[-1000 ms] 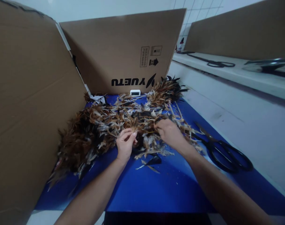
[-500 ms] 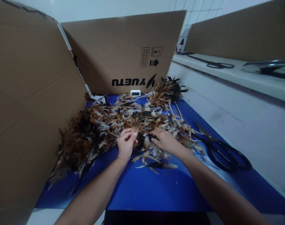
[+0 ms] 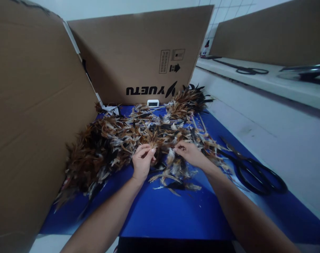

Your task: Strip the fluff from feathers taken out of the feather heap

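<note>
My left hand [image 3: 142, 162] is closed, thumb against forefinger, on a small bunch of brown feathers [image 3: 154, 136] that fans out beyond the fingertips. To its right my right hand [image 3: 190, 153] is in a pinch with a feather at its fingertips; the exact grip is too small to make out. Loose brown, white and black feathers [image 3: 123, 137] lie in a heap around and beyond both hands. A few grey and white feathers [image 3: 175, 170] lie just in front of the right hand.
Large black-handled scissors [image 3: 260, 175] lie right of my right arm on the blue tabletop [image 3: 175, 214]. Cardboard walls stand at the left [image 3: 38, 116] and back [image 3: 128, 52]. A small white digital display [image 3: 152, 103] and a dark feather bundle [image 3: 190, 100] are at the back. More scissors [image 3: 250, 70] rest on the ledge.
My right hand has moved slightly right, away from the left hand, and its fingers have drawn into a pinch. My left hand keeps its hold on the feathers. The view has shifted slightly.
</note>
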Tool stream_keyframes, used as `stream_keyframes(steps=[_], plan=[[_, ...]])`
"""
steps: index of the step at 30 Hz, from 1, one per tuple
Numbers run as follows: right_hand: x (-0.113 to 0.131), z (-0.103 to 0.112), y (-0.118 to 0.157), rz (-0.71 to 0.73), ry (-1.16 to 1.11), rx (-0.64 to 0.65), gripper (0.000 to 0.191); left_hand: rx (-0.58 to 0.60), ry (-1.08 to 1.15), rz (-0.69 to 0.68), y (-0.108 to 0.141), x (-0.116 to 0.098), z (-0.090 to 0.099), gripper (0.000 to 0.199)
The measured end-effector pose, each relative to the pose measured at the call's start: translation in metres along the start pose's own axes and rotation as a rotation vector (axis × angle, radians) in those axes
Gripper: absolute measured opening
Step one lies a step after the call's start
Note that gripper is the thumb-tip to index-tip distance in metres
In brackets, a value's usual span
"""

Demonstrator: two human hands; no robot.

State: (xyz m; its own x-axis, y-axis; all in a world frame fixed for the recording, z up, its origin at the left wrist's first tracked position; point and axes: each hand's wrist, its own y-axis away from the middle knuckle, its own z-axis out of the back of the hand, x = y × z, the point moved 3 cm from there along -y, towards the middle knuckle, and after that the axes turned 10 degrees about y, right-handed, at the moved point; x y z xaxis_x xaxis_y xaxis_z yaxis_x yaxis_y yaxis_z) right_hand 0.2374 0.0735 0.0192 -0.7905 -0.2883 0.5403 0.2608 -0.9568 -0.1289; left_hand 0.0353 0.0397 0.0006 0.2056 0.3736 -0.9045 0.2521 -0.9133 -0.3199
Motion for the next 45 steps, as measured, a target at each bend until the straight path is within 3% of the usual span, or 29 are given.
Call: stream_keyframes(steps=[6, 16, 19, 22, 25, 28, 32, 37, 45], plan=[[-0.004, 0.015, 0.006, -0.111, -0.272, 0.002, 0.025, 0.006, -0.017, 0.002, 0.001, 0.004, 0.002, 0.02], [-0.022, 0.043, 0.012, -0.168, -0.346, -0.076, 0.028, -0.002, -0.028, 0.012, 0.0, -0.001, 0.0, 0.024], [-0.032, 0.047, 0.013, -0.183, -0.223, -0.135, 0.024, 0.0, -0.034, -0.008, 0.0, -0.001, 0.0, 0.025], [-0.043, 0.049, 0.013, -0.159, 0.043, -0.231, 0.022, 0.013, -0.063, -0.033, 0.0, -0.001, 0.001, 0.026], [-0.044, 0.046, 0.012, -0.05, 0.333, -0.337, 0.026, 0.026, -0.081, -0.033, 0.0, -0.001, 0.001, 0.026], [-0.034, 0.041, 0.012, 0.122, 0.412, -0.424, 0.024, 0.029, -0.084, -0.039, 0.0, -0.002, 0.0, 0.027], [-0.02, 0.026, 0.01, 0.233, 0.505, -0.314, 0.026, 0.033, -0.073, -0.026, 0.001, -0.004, -0.001, 0.028], [-0.02, 0.012, 0.008, 0.164, 0.624, -0.176, 0.019, 0.059, -0.034, 0.018, 0.004, -0.004, -0.004, 0.028], [-0.032, 0.022, 0.008, 0.091, 0.595, -0.31, 0.02, 0.072, 0.085, 0.102, 0.006, -0.001, -0.006, 0.021]])
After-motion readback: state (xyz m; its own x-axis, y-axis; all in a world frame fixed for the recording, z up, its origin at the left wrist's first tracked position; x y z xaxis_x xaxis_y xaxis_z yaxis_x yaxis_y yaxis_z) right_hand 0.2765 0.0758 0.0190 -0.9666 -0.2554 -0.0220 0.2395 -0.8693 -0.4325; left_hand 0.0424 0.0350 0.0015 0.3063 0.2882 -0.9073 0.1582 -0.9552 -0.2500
